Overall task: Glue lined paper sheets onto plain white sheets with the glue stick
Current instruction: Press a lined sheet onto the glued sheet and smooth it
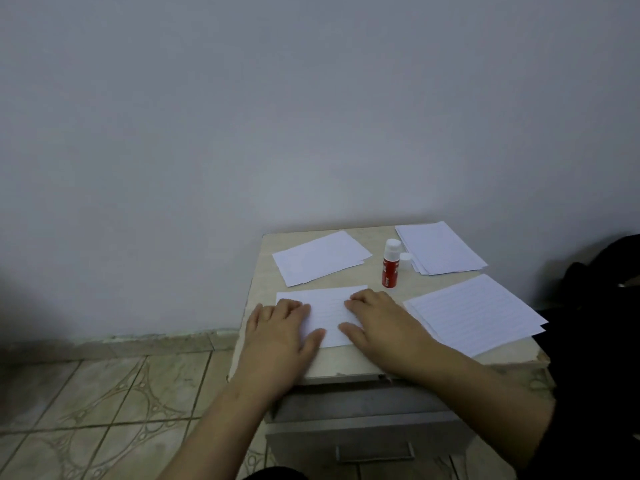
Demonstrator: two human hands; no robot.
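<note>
A lined sheet (pixel 327 308) lies flat near the front of the small beige table (pixel 349 362). My left hand (pixel 280 332) presses on its left part with straight fingers. My right hand (pixel 379 322) presses flat on its right part. A red glue stick (pixel 390 266) with a white top stands upright behind the sheet, its white cap (pixel 405 260) beside it. A stack of lined sheets (pixel 474 315) lies at the front right. Plain white sheets (pixel 320 256) lie at the back left, and another stack of white sheets (pixel 440 247) at the back right.
The table stands against a grey wall and has a drawer with a handle (pixel 375 455) below its top. Patterned floor tiles (pixel 104 410) spread to the left. A dark object (pixel 606 271) sits to the right of the table.
</note>
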